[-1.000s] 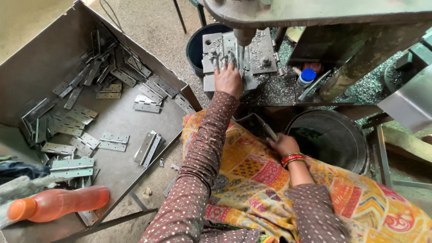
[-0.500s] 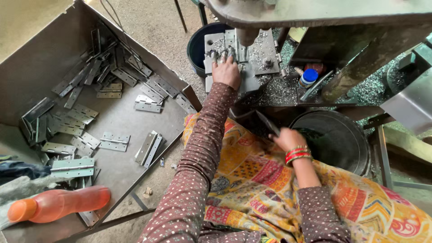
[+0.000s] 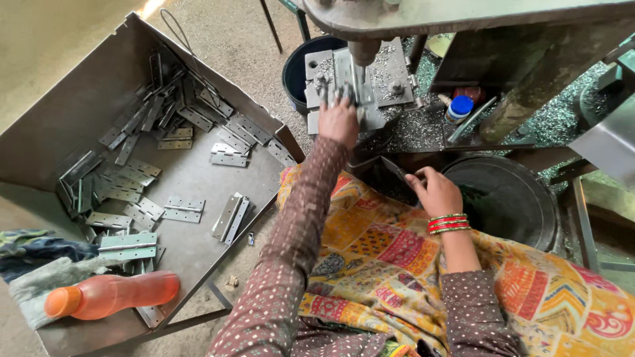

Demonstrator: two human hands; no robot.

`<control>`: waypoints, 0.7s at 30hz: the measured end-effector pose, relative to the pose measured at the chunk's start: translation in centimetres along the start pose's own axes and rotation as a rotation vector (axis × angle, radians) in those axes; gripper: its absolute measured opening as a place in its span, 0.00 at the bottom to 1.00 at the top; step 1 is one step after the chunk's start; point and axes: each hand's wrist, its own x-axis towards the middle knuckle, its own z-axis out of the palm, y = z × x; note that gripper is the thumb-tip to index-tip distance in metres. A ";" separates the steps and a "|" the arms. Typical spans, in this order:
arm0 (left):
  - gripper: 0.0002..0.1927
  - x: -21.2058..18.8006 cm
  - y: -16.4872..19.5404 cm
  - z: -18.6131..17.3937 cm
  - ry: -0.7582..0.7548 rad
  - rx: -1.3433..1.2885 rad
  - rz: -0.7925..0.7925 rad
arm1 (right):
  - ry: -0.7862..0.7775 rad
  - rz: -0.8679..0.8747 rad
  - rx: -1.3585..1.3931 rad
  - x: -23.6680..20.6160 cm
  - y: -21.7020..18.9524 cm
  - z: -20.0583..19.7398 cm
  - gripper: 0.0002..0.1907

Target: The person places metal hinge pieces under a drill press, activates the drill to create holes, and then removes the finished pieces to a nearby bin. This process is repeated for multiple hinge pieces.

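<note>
My left hand (image 3: 338,120) rests flat, fingers spread, pressing a metal hinge plate (image 3: 349,84) on the drill press worktop (image 3: 397,82), directly under the spindle (image 3: 364,51). My right hand (image 3: 435,190) is closed around a dark flat hinge (image 3: 397,173) near the black bucket (image 3: 512,201). Loose hinges (image 3: 184,209) lie in the metal tray (image 3: 59,112) to my left.

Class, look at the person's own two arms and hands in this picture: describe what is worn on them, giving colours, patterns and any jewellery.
Both arms wear long, close-fitting sleeves of dark maroon-brown cloth dotted all over with small pale spots. The left sleeve reaches the wrist of the left hand. The right sleeve ends short of the wrist, where a stack of red and green bangles sits below the right hand. No gloves; rings cannot be made out.
</note>
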 end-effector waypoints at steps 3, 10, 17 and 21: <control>0.07 -5.6 2.8 0.4 0.336 0.155 0.148 | 0.075 -0.001 0.065 -0.3 -0.3 -0.3 0.22; 0.09 -8.4 4.0 -0.6 0.617 0.076 0.267 | 0.227 -0.124 0.059 -0.1 1.2 1.0 0.20; 0.11 -5.0 2.1 -3.8 0.361 -0.660 -0.066 | 0.159 -0.044 0.189 0.0 0.8 0.6 0.18; 0.12 -3.4 0.4 -4.8 0.580 -0.376 -0.024 | 0.138 -0.046 0.163 0.2 0.7 0.4 0.19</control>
